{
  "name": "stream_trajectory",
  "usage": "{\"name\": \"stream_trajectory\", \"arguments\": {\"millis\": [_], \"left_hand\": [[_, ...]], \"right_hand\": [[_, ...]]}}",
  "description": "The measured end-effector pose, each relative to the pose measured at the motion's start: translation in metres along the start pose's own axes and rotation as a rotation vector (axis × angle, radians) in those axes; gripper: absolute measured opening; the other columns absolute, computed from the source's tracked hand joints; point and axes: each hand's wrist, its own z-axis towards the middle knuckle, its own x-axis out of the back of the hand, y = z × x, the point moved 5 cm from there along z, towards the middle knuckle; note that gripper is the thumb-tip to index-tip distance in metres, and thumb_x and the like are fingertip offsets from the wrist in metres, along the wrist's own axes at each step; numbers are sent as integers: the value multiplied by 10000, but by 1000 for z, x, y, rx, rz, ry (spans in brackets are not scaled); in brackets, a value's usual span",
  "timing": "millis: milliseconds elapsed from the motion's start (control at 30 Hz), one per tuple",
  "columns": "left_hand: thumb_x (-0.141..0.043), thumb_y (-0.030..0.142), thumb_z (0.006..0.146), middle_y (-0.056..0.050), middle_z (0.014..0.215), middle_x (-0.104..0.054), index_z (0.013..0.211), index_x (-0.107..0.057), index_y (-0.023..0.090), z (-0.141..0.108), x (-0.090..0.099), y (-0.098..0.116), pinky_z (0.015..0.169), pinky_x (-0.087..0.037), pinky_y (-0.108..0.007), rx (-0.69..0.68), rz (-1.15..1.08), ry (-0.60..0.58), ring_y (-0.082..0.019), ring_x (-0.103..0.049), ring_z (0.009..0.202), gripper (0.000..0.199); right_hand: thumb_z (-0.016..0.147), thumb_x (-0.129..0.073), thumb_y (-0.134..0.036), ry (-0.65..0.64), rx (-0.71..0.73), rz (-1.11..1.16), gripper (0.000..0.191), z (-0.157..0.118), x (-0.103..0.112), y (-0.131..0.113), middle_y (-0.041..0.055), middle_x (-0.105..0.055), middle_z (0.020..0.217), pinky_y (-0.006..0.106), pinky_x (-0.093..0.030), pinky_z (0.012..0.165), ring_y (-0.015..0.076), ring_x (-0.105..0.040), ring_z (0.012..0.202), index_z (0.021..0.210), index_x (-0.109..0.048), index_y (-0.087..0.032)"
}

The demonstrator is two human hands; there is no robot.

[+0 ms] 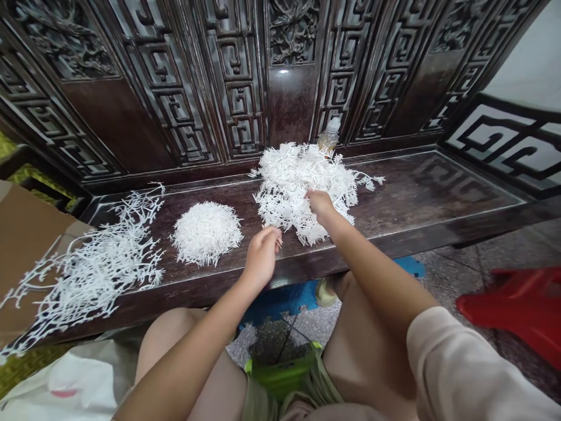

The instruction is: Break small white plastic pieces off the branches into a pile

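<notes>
My left hand (262,257) hovers over the bench's front edge, its fingertips pinched on what looks like a small white sprig. My right hand (319,206) rests at the near edge of a large loose pile of white branching plastic sprigs (293,187), its fingers gathered on some of them. To the left lies a compact heap of short white pieces (207,233). Longer white branches (105,263) spread further left, reaching over a cardboard sheet (26,245).
The dark carved wooden bench (421,199) has an ornate lattice back (236,76). A plastic bottle (329,135) stands behind the large pile. A red plastic stool (512,310) sits on the floor at right. Below are a blue foam mat (280,304) and a green bag (280,371).
</notes>
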Motion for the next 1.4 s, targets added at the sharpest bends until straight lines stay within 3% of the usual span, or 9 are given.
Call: {"name": "stream_trajectory", "arguments": {"millis": [100, 200, 433, 567, 667, 800, 1000, 1133, 1400], "left_hand": [[-355, 237, 677, -1, 563, -429, 574, -417, 168, 20, 3, -26, 517, -337, -239, 308, -376, -51, -90, -408, 508, 139], [-364, 197, 636, -7, 535, -418, 564, -428, 153, 33, 9, -46, 421, -277, -217, 531, -654, -40, -72, -353, 430, 105], [-399, 201, 654, -29, 543, -456, 497, -335, 153, 35, 11, -49, 382, -266, -192, 630, -893, -50, -70, -371, 410, 176], [-414, 181, 668, -13, 559, -467, 550, -406, 138, 37, 9, -51, 384, -249, -181, 591, -829, -74, -54, -357, 399, 126], [-461, 186, 670, 32, 515, -393, 647, -486, 131, 40, 10, -50, 380, -207, -169, 471, -671, -88, -34, -302, 378, 64], [-536, 259, 661, 55, 521, -359, 748, -524, 145, 40, 5, -45, 386, -175, -164, 331, -468, -179, -21, -276, 383, 143], [-510, 193, 614, 54, 542, -370, 852, -517, 155, 37, -4, -45, 408, -182, -175, 327, -402, -287, -27, -287, 405, 242], [-517, 209, 628, 61, 539, -354, 877, -493, 170, 38, -1, -45, 445, -206, -186, 290, -323, -222, -41, -303, 438, 253], [-465, 486, 725, 20, 660, -479, 832, -523, 187, 36, -1, -41, 570, -301, -216, 46, 22, -134, -97, -402, 599, 323]], "right_hand": [[749, -453, -393, -126, -95, 43, 282, -18, -18, -4, -11, -365, 516, 256, -305, 510, 99, -332, 480, 574, -491, -176], [749, -447, -401, -211, -67, 63, 295, -39, -38, -11, -21, -339, 510, 245, -296, 507, 90, -314, 476, 566, -488, -173], [746, -455, -387, -240, -94, 49, 296, -55, -45, -12, -21, -363, 529, 238, -298, 533, 84, -330, 495, 559, -491, -162], [746, -452, -374, -234, -101, 61, 287, -56, -44, -13, -17, -389, 534, 234, -292, 530, 85, -345, 502, 560, -494, -159], [741, -455, -374, -244, -105, 79, 279, -57, -45, -13, -21, -387, 523, 231, -285, 525, 85, -340, 497, 566, -496, -161], [741, -453, -377, -261, -102, 77, 284, -58, -47, -12, -27, -388, 516, 230, -277, 526, 81, -333, 489, 564, -496, -159], [725, -460, -389, -273, -84, 87, 283, -61, -51, -12, -40, -364, 497, 232, -247, 502, 73, -289, 456, 560, -494, -162], [731, -444, -389, -297, -95, 134, 278, -62, -54, -10, -38, -376, 495, 233, -243, 489, 78, -300, 452, 567, -483, -168], [728, -468, -368, -255, -129, 167, 262, -71, -53, -11, -41, -336, 481, 231, -265, 473, 79, -304, 456, 560, -487, -167]]}}
